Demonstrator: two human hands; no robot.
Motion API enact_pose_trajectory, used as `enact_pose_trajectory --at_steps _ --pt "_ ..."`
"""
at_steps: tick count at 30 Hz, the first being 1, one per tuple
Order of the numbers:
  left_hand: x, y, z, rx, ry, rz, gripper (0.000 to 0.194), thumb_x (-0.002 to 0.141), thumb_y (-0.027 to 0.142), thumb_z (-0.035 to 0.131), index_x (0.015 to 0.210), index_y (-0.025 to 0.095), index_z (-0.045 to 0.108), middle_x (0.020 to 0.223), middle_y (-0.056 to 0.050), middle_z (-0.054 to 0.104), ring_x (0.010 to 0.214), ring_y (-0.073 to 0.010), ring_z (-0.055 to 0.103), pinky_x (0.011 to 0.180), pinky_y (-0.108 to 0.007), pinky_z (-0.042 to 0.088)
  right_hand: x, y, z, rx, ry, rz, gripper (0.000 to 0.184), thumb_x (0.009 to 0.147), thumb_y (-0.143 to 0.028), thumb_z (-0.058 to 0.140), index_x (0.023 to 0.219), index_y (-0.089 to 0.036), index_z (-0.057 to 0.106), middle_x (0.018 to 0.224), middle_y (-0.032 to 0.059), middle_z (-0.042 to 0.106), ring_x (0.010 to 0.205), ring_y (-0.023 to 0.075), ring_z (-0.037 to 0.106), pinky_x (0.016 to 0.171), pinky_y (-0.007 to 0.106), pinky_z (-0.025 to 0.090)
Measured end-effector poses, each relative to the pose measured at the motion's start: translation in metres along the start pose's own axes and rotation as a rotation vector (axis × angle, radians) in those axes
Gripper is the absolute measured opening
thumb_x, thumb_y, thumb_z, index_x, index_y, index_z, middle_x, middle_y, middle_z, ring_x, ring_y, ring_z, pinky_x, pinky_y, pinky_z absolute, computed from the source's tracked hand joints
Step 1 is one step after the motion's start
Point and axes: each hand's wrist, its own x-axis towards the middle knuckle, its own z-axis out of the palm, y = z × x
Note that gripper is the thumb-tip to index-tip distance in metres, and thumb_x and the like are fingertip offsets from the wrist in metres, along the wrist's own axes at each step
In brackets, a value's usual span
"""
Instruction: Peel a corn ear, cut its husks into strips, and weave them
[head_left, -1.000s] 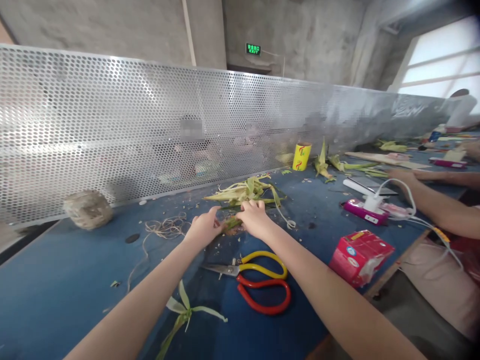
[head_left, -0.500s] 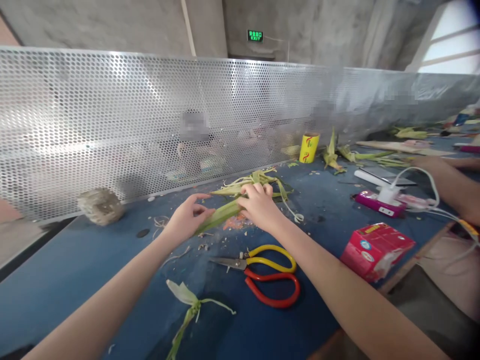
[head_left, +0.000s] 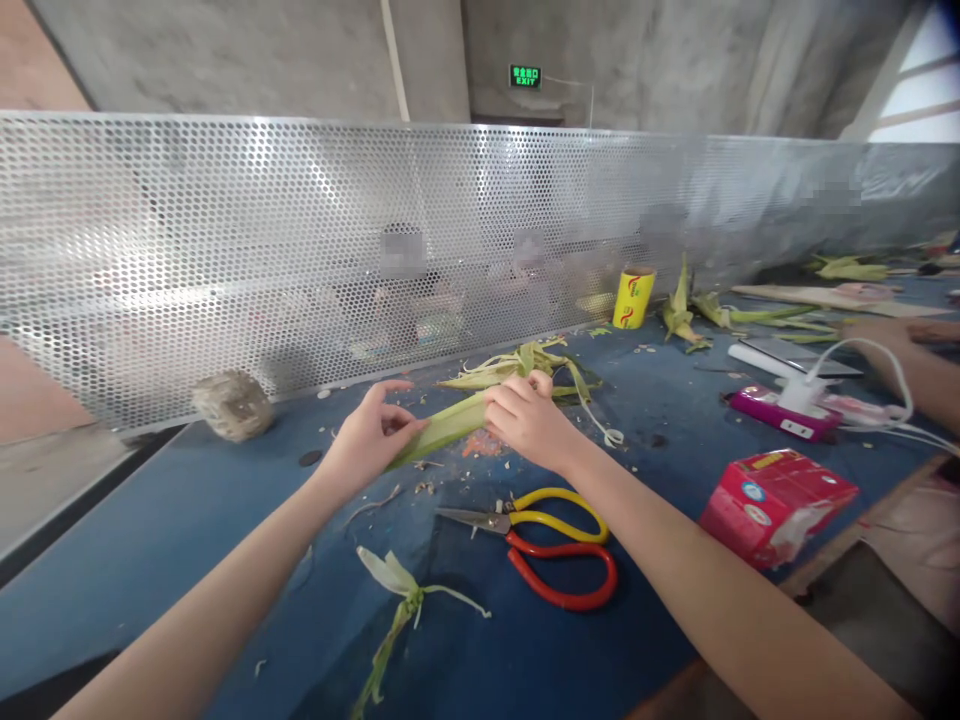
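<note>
A flat green corn husk strip point(head_left: 448, 424) stretches between my two hands above the table. My left hand point(head_left: 369, 432) pinches its left end between thumb and fingers, with the index finger raised. At the other end, my right hand point(head_left: 528, 418) has its fingers closed on the strip. Just behind lies a pile of loose husks point(head_left: 510, 366). Scissors point(head_left: 540, 535) with one yellow and one red handle rest in front of my right hand, blades pointing left. Nearer to me is a knotted husk piece point(head_left: 405, 600) with a white leaf.
A perforated metal screen point(head_left: 247, 250) runs along the table's back. Near it stand a stone-like lump point(head_left: 232, 404) and a yellow roll point(head_left: 634, 298). To the right are a red package point(head_left: 776, 505), a purple power strip point(head_left: 784, 414) with cables, and another person's arm point(head_left: 911, 370).
The whole view has shifted a little, so things appear slightly farther right. Both hands still hold the husk strip, which now shows a broader, flatter face.
</note>
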Motion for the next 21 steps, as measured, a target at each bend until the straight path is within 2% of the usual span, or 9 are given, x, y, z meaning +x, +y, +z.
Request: enact_pose_trajectory --at_steps 3,5,9,12,15,18,21 --pt "-0.013 0.005 -0.006 -0.144 0.009 -0.076 0.046 0.072 0.04 0.059 0.109 0.021 0.04 0.065 0.004 0.061 0.051 -0.0114 0.052 0.047 -0.021 0.037 -0.001 -0.002 -0.001 -0.004 0.009 0.022 0.036 0.093 -0.013 0.024 0.09 -0.023 0.059 0.108 0.0004 0.061 0.1 0.0198 0.04 0.081 0.038 0.015" --pt "-0.025 0.008 -0.008 -0.211 0.012 -0.097 0.043 0.072 0.041 0.058 0.106 0.021 0.041 0.063 0.005 0.057 0.053 -0.0119 0.052 0.048 -0.022 0.038 -0.002 -0.002 -0.003 -0.002 0.031 0.053 0.037 0.094 -0.014 0.023 0.093 -0.025 0.059 0.107 -0.0007 0.062 0.102 0.0203 0.038 0.081 0.038 0.014" --pt "-0.043 0.007 -0.012 -0.167 0.017 -0.119 0.04 0.072 0.04 0.058 0.102 0.02 0.042 0.061 0.005 0.055 0.055 -0.0141 0.054 0.052 -0.026 0.042 -0.002 0.003 -0.003 0.03 0.048 0.132 0.034 0.094 -0.022 0.027 0.095 -0.025 0.061 0.107 -0.0006 0.063 0.103 0.0217 0.036 0.082 0.038 0.016" --pt "-0.049 0.002 -0.016 -0.048 0.049 -0.134 0.04 0.072 0.041 0.057 0.103 0.021 0.042 0.063 0.004 0.056 0.059 -0.0163 0.056 0.056 -0.029 0.044 0.0 0.005 -0.002 0.051 0.064 0.284 0.03 0.092 -0.031 0.036 0.086 -0.024 0.065 0.103 0.001 0.064 0.103 0.0237 0.036 0.082 0.039 0.015" --pt "-0.053 0.001 -0.018 0.004 0.097 -0.123 0.039 0.074 0.04 0.055 0.104 0.02 0.042 0.063 0.004 0.057 0.06 -0.017 0.056 0.059 -0.031 0.046 0.004 -0.002 -0.005 0.063 0.144 0.478 0.032 0.087 -0.041 0.045 0.074 -0.023 0.067 0.105 0.0022 0.063 0.104 0.027 0.036 0.082 0.042 0.015" --pt "-0.057 0.007 -0.016 0.02 0.156 -0.073 0.037 0.076 0.038 0.054 0.105 0.02 0.043 0.063 0.004 0.056 0.061 -0.0166 0.056 0.061 -0.032 0.047 0.01 -0.014 -0.013 0.21 0.175 0.59 0.041 0.085 -0.051 0.043 0.067 -0.023 0.067 0.102 0.0031 0.064 0.102 0.028 0.039 0.081 0.043 0.018" --pt "-0.061 0.013 -0.01 -0.007 0.192 0.003 0.034 0.078 0.035 0.052 0.107 0.02 0.042 0.063 0.004 0.054 0.061 -0.0155 0.057 0.061 -0.03 0.047 0.014 -0.02 -0.019 0.53 0.11 0.673 0.039 0.08 -0.055 0.047 0.066 -0.024 0.067 0.084 0.0031 0.067 0.096 0.0268 0.046 0.079 0.042 0.025"
